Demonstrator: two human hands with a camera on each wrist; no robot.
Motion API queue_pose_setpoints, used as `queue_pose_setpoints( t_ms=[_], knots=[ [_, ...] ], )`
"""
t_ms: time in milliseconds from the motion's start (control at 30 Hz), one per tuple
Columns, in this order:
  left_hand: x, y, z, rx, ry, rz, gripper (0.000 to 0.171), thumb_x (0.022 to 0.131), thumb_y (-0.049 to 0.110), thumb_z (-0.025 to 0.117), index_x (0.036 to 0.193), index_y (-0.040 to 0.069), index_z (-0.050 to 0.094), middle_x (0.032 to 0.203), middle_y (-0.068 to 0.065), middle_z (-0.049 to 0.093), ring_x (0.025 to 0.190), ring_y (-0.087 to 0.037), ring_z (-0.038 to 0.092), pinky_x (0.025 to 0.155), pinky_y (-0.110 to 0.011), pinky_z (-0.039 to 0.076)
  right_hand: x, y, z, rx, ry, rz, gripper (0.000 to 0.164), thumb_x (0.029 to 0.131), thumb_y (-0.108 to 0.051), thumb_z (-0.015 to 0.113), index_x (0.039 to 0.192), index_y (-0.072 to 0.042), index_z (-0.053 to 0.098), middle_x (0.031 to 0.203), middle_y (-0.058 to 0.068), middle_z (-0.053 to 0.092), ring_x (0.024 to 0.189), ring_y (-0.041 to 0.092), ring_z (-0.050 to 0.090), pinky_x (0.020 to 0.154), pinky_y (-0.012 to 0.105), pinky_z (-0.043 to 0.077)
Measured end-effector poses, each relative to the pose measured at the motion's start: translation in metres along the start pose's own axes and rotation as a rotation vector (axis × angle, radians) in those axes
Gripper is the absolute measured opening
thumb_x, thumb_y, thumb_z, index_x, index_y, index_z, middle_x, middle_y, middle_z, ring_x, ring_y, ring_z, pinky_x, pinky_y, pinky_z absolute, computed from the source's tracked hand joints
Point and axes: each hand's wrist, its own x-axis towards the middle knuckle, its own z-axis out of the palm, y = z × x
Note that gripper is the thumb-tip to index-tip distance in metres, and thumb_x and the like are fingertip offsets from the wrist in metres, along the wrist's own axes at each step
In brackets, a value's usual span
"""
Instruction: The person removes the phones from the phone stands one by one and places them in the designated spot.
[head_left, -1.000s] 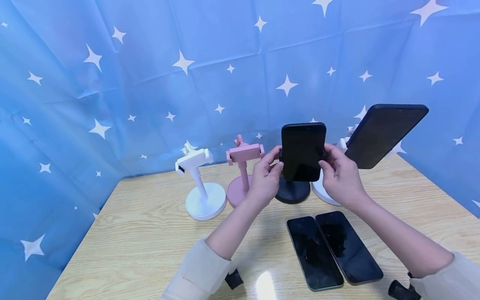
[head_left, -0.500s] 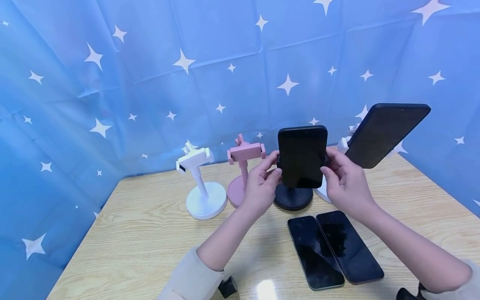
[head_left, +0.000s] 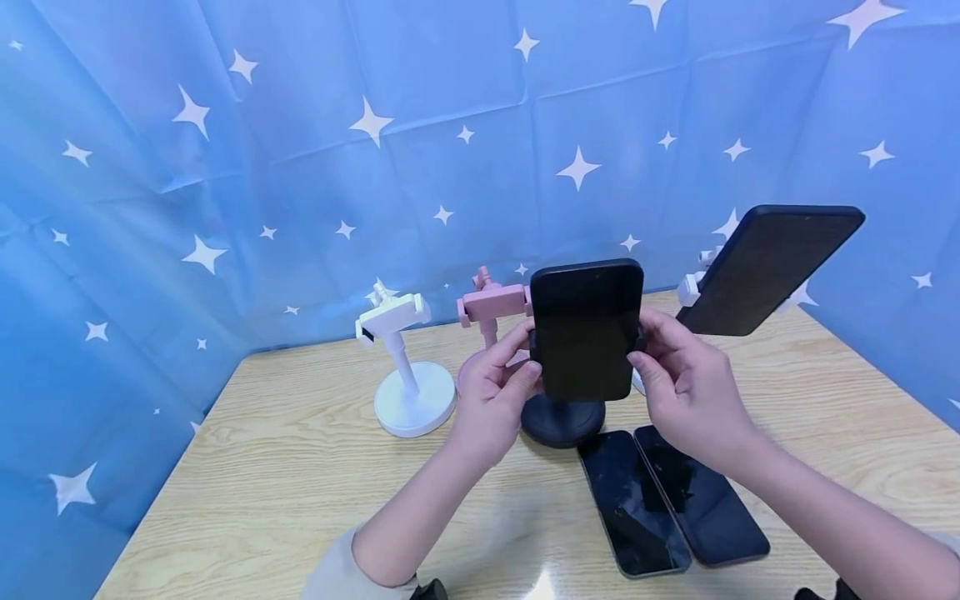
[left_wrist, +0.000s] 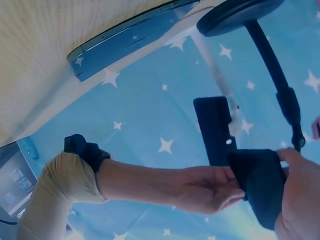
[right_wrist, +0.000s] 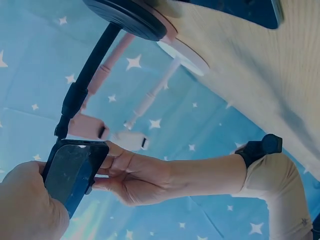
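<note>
A black phone [head_left: 587, 333] sits upright in the clamp of a black phone stand [head_left: 564, 425], its screen facing me. My left hand [head_left: 489, 396] pinches the clamp's left side at the phone's edge, thumb in front and fingers behind. On the opposite side my right hand [head_left: 696, 387] does the same. In the right wrist view the stand's pole [right_wrist: 92, 70] runs from the round base to the phone. Two more dark phones, one left [head_left: 633, 504] and one right [head_left: 705, 500], lie side by side on the table below my right hand.
Behind my left hand stand a white phone stand [head_left: 415, 398] and a pink phone stand [head_left: 493, 304], both with bare clamps. At right, a white stand [head_left: 688, 289] carries a large dark tablet-like device [head_left: 772, 271]. A blue starred curtain [head_left: 300, 167] hangs behind the wooden table [head_left: 247, 467].
Both hands have brought the black stand and its phone toward me and slightly left. Its base now stands near the top of the left lying phone. The other stands have stayed put.
</note>
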Motion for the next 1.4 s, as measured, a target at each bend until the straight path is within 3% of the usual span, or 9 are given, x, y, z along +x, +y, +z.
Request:
queue_pose_setpoints(
  t_ms=[133, 233, 500, 767, 933, 1067, 1400],
  knots=[
    [-0.011, 0.007, -0.004, -0.002, 0.015, -0.013, 0.042, 0.089, -0.009, 0.047, 0.131, -0.004, 0.044, 0.115, -0.022, 0.049, 0.091, -0.012, 0.064, 0.08, -0.033, 0.052, -0.003, -0.006, 0.003, 0.05, -0.016, -0.018, 0.043, 0.076, 0.026, 0.049, 0.116, 0.011, 0.053, 0.1, -0.015, 0.057, 0.069, 0.003, 0.052, 0.052, 0.012, 0.041],
    [-0.02, 0.012, -0.006, -0.001, 0.031, -0.038, 0.043, 0.089, -0.008, 0.047, 0.131, -0.005, 0.044, 0.115, -0.02, 0.047, 0.088, -0.006, 0.061, 0.08, -0.03, 0.052, -0.007, -0.009, 0.006, 0.084, -0.032, -0.019, 0.044, 0.076, 0.026, 0.049, 0.117, 0.012, 0.051, 0.102, -0.013, 0.057, 0.073, 0.004, 0.053, 0.059, 0.011, 0.043],
    [-0.038, 0.015, -0.013, -0.01, 0.037, -0.064, 0.042, 0.089, -0.006, 0.047, 0.131, -0.008, 0.041, 0.112, -0.028, 0.053, 0.085, -0.004, 0.06, 0.078, -0.03, 0.052, -0.014, -0.014, 0.012, 0.134, -0.059, -0.006, 0.044, 0.077, 0.025, 0.05, 0.118, 0.012, 0.051, 0.105, -0.011, 0.058, 0.08, 0.004, 0.057, 0.072, 0.01, 0.047],
    [-0.047, 0.012, -0.016, -0.041, 0.01, -0.025, 0.04, 0.09, -0.005, 0.049, 0.129, -0.012, 0.041, 0.105, -0.032, 0.052, 0.089, -0.007, 0.064, 0.08, -0.035, 0.051, -0.023, -0.014, 0.018, 0.164, -0.071, 0.011, 0.041, 0.079, 0.022, 0.052, 0.118, 0.014, 0.05, 0.107, -0.012, 0.058, 0.083, 0.003, 0.058, 0.076, 0.011, 0.047],
    [-0.05, 0.009, -0.015, -0.022, 0.028, -0.053, 0.04, 0.089, -0.005, 0.049, 0.127, -0.012, 0.042, 0.101, -0.024, 0.056, 0.086, -0.005, 0.062, 0.079, -0.033, 0.052, -0.028, -0.011, 0.019, 0.134, -0.075, 0.033, 0.039, 0.079, 0.021, 0.052, 0.117, 0.013, 0.051, 0.104, -0.012, 0.058, 0.079, 0.003, 0.057, 0.072, 0.01, 0.047],
    [-0.052, 0.009, -0.014, -0.012, 0.042, -0.084, 0.039, 0.088, -0.006, 0.05, 0.127, -0.011, 0.044, 0.101, -0.034, 0.052, 0.084, -0.006, 0.06, 0.079, -0.032, 0.052, -0.033, -0.008, 0.019, 0.115, -0.067, 0.051, 0.038, 0.079, 0.022, 0.052, 0.116, 0.014, 0.051, 0.101, -0.008, 0.059, 0.077, 0.003, 0.055, 0.068, 0.01, 0.047],
    [-0.055, 0.009, -0.012, 0.0, 0.022, -0.107, 0.04, 0.088, -0.006, 0.049, 0.127, -0.009, 0.045, 0.107, -0.034, 0.05, 0.087, -0.009, 0.061, 0.08, -0.035, 0.052, -0.04, -0.005, 0.021, 0.186, -0.03, 0.002, 0.033, 0.081, 0.018, 0.053, 0.114, 0.014, 0.053, 0.103, -0.012, 0.059, 0.075, 0.004, 0.053, 0.065, 0.01, 0.046]
  ],
)
